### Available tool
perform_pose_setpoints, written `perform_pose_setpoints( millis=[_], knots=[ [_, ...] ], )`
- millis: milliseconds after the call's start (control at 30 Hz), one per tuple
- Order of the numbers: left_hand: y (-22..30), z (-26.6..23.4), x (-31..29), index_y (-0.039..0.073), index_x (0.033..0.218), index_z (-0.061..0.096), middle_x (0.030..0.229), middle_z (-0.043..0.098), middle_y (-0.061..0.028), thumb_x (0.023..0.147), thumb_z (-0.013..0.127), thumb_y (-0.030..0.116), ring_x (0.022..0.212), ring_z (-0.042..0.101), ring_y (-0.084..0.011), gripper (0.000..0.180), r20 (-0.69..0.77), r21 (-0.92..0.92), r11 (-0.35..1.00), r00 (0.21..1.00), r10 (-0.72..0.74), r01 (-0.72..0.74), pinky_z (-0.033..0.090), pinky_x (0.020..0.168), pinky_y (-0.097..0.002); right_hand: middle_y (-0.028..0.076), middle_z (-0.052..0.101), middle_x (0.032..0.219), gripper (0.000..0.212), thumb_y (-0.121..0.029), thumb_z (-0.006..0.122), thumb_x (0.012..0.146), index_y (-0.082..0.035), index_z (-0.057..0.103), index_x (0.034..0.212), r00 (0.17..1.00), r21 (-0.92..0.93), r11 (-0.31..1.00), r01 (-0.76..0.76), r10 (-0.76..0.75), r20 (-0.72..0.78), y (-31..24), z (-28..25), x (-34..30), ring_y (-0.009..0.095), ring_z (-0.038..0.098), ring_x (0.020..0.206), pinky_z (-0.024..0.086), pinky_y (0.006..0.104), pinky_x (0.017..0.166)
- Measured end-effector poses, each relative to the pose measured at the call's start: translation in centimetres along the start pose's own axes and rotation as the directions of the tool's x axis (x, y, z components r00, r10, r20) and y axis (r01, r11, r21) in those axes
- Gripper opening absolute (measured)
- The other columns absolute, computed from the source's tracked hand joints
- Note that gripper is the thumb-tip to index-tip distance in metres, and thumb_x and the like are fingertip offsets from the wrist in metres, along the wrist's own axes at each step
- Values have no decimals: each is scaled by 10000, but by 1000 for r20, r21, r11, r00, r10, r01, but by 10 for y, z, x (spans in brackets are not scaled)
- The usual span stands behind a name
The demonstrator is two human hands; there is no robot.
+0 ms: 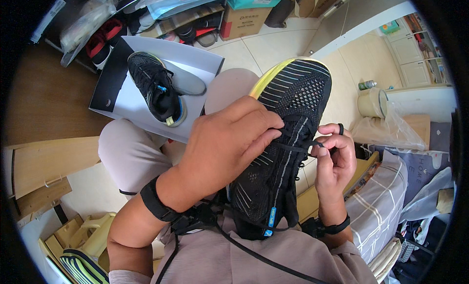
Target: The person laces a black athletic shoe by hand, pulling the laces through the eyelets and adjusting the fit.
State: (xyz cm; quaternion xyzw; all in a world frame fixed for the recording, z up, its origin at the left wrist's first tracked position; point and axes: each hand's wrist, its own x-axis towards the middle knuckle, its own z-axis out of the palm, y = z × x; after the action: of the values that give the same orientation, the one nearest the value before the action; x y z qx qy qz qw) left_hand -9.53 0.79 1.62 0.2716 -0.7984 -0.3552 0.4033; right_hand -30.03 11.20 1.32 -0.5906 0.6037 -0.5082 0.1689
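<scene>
A black mesh sneaker with a yellow sole edge and a blue tab rests upright against my lap, toe pointing away. My left hand is closed over its left side, the fingertips pressed by the lacing. At the shoe's right side, my right hand pinches a black shoelace, drawn sideways across the tongue. The lace's route under my left fingers is hidden. Beyond my left knee, a matching sneaker lies in an open shoebox, beside a grey insole-like shape.
A shoe rack and a cardboard box stand at the back. To the left is a brown wooden panel. On the right are a cream bin and a checked cloth. Black cords hang across my lap.
</scene>
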Motion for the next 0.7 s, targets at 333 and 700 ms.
perform_pose_setpoints(
  millis=[333,700],
  knots=[
    [7,3,0,82,897,650,826,618,-66,761,751,94,688,620,-227,171,90,86,996,996,-22,14,484,588,-298,136,554,982,57,22,436,906,-20,451,941,970,396,899,-188,234,-70,4,-3,0,111,492,593,427,233,533],
    [4,1,3,79,893,650,820,606,-64,779,735,89,691,611,-228,142,83,86,996,996,-16,9,480,588,-304,152,579,966,10,-33,468,931,-31,476,937,933,549,781,-298,361,-6,2,-5,3,138,534,558,393,219,481]
  ],
)
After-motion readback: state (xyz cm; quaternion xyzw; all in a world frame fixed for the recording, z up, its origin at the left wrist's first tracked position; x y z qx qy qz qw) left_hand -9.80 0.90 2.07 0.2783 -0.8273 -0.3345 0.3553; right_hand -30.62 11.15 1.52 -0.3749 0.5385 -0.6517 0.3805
